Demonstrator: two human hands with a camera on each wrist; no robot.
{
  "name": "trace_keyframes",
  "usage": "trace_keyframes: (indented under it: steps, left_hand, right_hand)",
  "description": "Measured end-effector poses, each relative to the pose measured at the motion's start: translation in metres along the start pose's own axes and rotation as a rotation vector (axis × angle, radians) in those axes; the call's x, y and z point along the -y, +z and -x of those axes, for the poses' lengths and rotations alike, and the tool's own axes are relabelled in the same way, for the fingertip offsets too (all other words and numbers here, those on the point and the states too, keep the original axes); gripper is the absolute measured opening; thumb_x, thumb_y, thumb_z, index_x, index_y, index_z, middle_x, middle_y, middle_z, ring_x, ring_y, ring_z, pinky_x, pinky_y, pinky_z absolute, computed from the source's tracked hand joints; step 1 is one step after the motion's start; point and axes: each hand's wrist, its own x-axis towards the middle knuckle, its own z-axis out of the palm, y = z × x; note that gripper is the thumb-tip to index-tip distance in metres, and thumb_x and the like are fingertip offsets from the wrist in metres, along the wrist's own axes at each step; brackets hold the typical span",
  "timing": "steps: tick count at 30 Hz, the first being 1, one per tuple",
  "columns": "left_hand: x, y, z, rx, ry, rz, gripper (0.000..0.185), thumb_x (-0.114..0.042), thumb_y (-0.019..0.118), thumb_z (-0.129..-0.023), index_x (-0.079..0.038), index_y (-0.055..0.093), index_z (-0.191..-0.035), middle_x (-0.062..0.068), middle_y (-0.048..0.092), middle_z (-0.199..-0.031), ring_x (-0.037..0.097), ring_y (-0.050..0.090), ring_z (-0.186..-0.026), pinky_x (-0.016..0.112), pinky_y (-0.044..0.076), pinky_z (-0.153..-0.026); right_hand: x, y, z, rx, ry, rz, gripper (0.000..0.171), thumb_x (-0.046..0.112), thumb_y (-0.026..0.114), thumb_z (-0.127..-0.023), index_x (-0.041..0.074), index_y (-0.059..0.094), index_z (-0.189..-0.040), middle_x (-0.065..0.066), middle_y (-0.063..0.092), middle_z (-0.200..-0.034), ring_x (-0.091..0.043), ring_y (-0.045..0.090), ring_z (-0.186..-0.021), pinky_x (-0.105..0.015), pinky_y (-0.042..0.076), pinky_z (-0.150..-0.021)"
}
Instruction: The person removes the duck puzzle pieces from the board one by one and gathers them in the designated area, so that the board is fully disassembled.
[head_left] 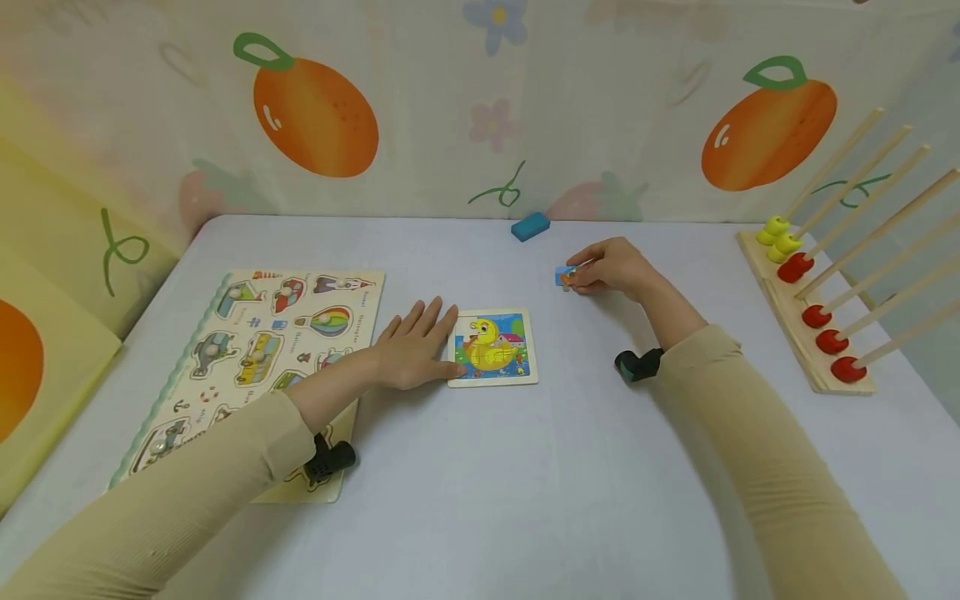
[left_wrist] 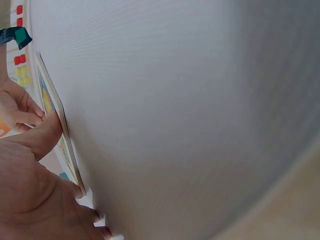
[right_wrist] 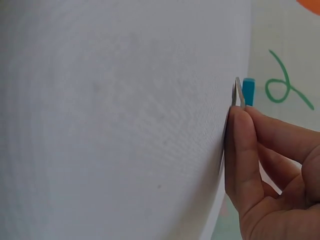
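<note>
One piece looks left to place: the duck puzzle point(head_left: 492, 347) near the table's point(head_left: 525, 483) middle appears almost whole, though its top-left corner, just beside the left fingertips, reads pale and may be the open slot; too small to be sure.

Far left of the duck puzzle lies a vehicle peg board point(head_left: 258, 350), partly under the left sleeve. Left hand point(head_left: 411, 346) rests flat, fingers straight, touching the duck puzzle's left edge; the left wrist view shows the thumb against the frame. It grasps nothing.

Right of the duck puzzle and further back, the right hand point(head_left: 611, 267) pinches a small puzzle piece point(head_left: 566, 276) between thumb and fingers, low at the cloth; the right wrist view shows the piece edge-on. Bare cloth lies between it and the duck puzzle.

Behind sits a blue block point(head_left: 530, 226), well clear. Far right stands a bead rack point(head_left: 813, 292), out of the way.
</note>
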Motion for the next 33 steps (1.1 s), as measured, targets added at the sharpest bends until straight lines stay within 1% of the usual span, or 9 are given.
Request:
trace_keyframes:
  steps: [3, 7, 12, 17, 22, 26, 29, 33]
  left_hand:
    - [0.0001, 0.0004, -0.0007, 0.001, -0.003, 0.003, 0.086, -0.052, 0.046, -0.091, -0.014, -0.003, -0.151, 0.011, -0.014, -0.158, 0.035, -0.014, -0.146, 0.059, -0.005, -0.116]
    - [-0.0001, -0.0003, -0.0004, -0.003, 0.005, 0.004, 0.087, -0.051, 0.047, -0.091, -0.013, -0.001, -0.151, 0.013, -0.012, -0.158, 0.036, -0.013, -0.146, 0.06, -0.004, -0.115]
    - [-0.0009, -0.0004, 0.0001, 0.0, -0.004, -0.004, 0.087, -0.052, 0.047, -0.091, -0.014, -0.002, -0.151, 0.011, -0.013, -0.158, 0.035, -0.013, -0.146, 0.059, -0.003, -0.116]
    - [-0.0008, 0.0001, -0.0005, 0.004, -0.011, 0.002, 0.087, -0.052, 0.047, -0.09, -0.015, -0.003, -0.151, 0.01, -0.014, -0.158, 0.034, -0.014, -0.146, 0.058, -0.005, -0.116]
    - [0.0011, 0.0017, -0.0025, 0.004, -0.017, -0.002, 0.087, -0.052, 0.047, -0.09, -0.015, -0.003, -0.151, 0.01, -0.014, -0.158, 0.033, -0.015, -0.146, 0.057, -0.005, -0.117]
    - [0.0036, 0.004, -0.0053, 0.0, -0.013, 0.001, 0.087, -0.052, 0.047, -0.091, -0.015, -0.004, -0.151, 0.009, -0.016, -0.158, 0.033, -0.016, -0.146, 0.058, -0.005, -0.116]
    - [0.005, 0.0053, -0.007, -0.004, -0.005, 0.007, 0.087, -0.051, 0.047, -0.091, -0.014, -0.004, -0.151, 0.01, -0.016, -0.158, 0.033, -0.016, -0.146, 0.059, -0.004, -0.116]
    - [0.0059, 0.0065, -0.0082, -0.005, -0.012, -0.003, 0.087, -0.054, 0.047, -0.09, -0.017, -0.004, -0.151, 0.008, -0.016, -0.158, 0.032, -0.016, -0.146, 0.058, -0.004, -0.116]
  right_hand:
    - [0.0001, 0.0008, -0.0014, -0.009, 0.022, 0.003, 0.04, 0.001, 0.063, -0.085, -0.008, 0.055, -0.122, -0.007, 0.065, -0.088, -0.007, 0.066, -0.067, -0.018, 0.056, -0.066]
    - [-0.0002, 0.0016, -0.0034, -0.019, 0.045, 0.017, 0.039, 0.002, 0.064, -0.084, -0.006, 0.057, -0.122, -0.005, 0.065, -0.086, -0.006, 0.066, -0.066, -0.018, 0.055, -0.066]
    - [-0.0012, 0.002, -0.0045, -0.023, 0.044, 0.034, 0.038, 0.004, 0.064, -0.085, -0.005, 0.058, -0.121, -0.004, 0.066, -0.084, -0.007, 0.065, -0.065, -0.018, 0.055, -0.065]
    - [-0.0016, 0.0021, -0.004, -0.023, 0.041, 0.043, 0.038, 0.004, 0.064, -0.085, -0.004, 0.057, -0.122, -0.005, 0.063, -0.087, -0.007, 0.064, -0.065, -0.018, 0.055, -0.065]
    - [-0.0027, 0.0026, -0.004, -0.036, 0.027, 0.052, 0.036, 0.003, 0.061, -0.086, -0.003, 0.057, -0.122, -0.007, 0.059, -0.094, -0.007, 0.063, -0.066, -0.018, 0.055, -0.066]
    - [-0.0028, 0.0024, -0.0034, -0.061, 0.014, 0.045, 0.034, 0.004, 0.06, -0.087, -0.002, 0.057, -0.121, -0.008, 0.058, -0.096, -0.008, 0.063, -0.066, -0.019, 0.055, -0.066]
    - [-0.0018, 0.0023, -0.0023, -0.1, 0.004, 0.053, 0.032, 0.005, 0.059, -0.088, -0.001, 0.058, -0.119, -0.009, 0.06, -0.096, -0.009, 0.063, -0.064, -0.02, 0.055, -0.066]
    - [0.0004, 0.0025, -0.0013, -0.143, -0.002, 0.058, 0.032, 0.008, 0.058, -0.089, 0.0, 0.058, -0.12, -0.008, 0.06, -0.096, -0.009, 0.062, -0.063, -0.021, 0.056, -0.066]
